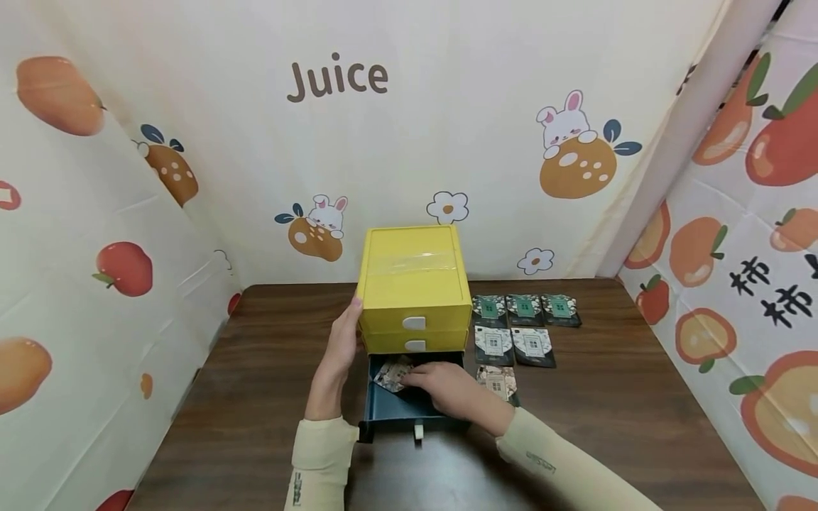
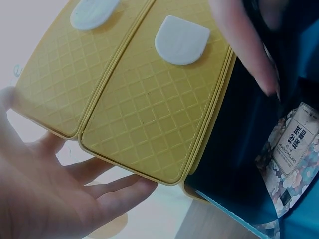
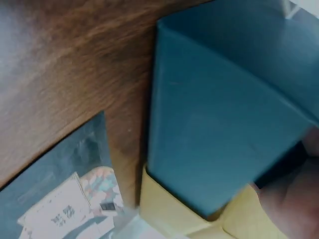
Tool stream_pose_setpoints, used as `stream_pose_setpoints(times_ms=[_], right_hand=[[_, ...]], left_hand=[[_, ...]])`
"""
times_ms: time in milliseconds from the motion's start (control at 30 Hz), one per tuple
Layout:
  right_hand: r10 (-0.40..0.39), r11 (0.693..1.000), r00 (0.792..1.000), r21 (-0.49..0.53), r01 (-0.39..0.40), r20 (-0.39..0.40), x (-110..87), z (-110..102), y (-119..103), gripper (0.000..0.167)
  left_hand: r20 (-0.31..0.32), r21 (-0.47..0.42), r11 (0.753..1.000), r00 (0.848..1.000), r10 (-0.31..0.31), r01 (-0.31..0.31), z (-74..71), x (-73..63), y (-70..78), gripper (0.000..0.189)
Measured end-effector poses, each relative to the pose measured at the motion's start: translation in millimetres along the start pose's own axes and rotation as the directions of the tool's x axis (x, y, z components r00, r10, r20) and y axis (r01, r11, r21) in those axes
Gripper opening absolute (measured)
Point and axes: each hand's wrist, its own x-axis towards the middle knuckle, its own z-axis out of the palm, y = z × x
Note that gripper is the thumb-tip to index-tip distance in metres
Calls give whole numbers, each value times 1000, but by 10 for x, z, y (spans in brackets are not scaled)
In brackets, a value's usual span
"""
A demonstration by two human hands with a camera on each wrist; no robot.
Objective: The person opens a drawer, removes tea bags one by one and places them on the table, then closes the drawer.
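Observation:
A yellow drawer box (image 1: 414,284) stands on the table, its lower dark blue drawer (image 1: 390,408) pulled out. My left hand (image 1: 339,344) rests along the box's left side; in the left wrist view its fingers (image 2: 124,196) touch the side edge beside the yellow fronts. My right hand (image 1: 444,387) reaches down into the blue drawer with bent fingers. A floral tea sachet (image 1: 391,374) lies in that drawer, right at the right hand's fingertips. In the left wrist view its printed label (image 2: 296,137) shows. Whether the right fingers grip anything I cannot tell.
Right of the box lie flat sachets in rows: three green ones (image 1: 524,307), two with white labels (image 1: 533,345), and a beige one (image 1: 498,382) close beside the drawer. White tabs (image 1: 414,323) mark the yellow drawers. A printed curtain (image 1: 409,156) hangs behind the table.

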Motion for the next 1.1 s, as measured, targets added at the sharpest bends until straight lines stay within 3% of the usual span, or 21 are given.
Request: stream_pose_setpoints(times_ms=[367, 600, 767, 867, 967, 1100], right_hand=[[-20, 998, 997, 54, 25, -78, -404, -248, -56, 62], [-13, 997, 979, 76, 29, -202, -861, -278, -3, 66], [29, 988, 960, 155, 15, -278, -1226, -251, 82, 68], [84, 983, 950, 179, -30, -301, -1384, -242, 153, 67], [145, 985, 941, 133, -109, -306, -1488, -237, 231, 63], [271, 961, 918, 27, -275, -290, -1572, -225, 326, 55]], left_hand=[[-42, 39, 999, 999, 32, -30, 2, -9, -61, 64], [-22, 21, 999, 999, 45, -44, 9, -2, -56, 62], [-23, 33, 999, 999, 39, -39, 17, -3, -56, 63], [-29, 35, 999, 999, 41, -40, 20, -4, -57, 62], [-39, 33, 999, 998, 44, -43, 23, -3, -58, 61], [-39, 22, 999, 998, 44, -44, 23, 1, -58, 62]])
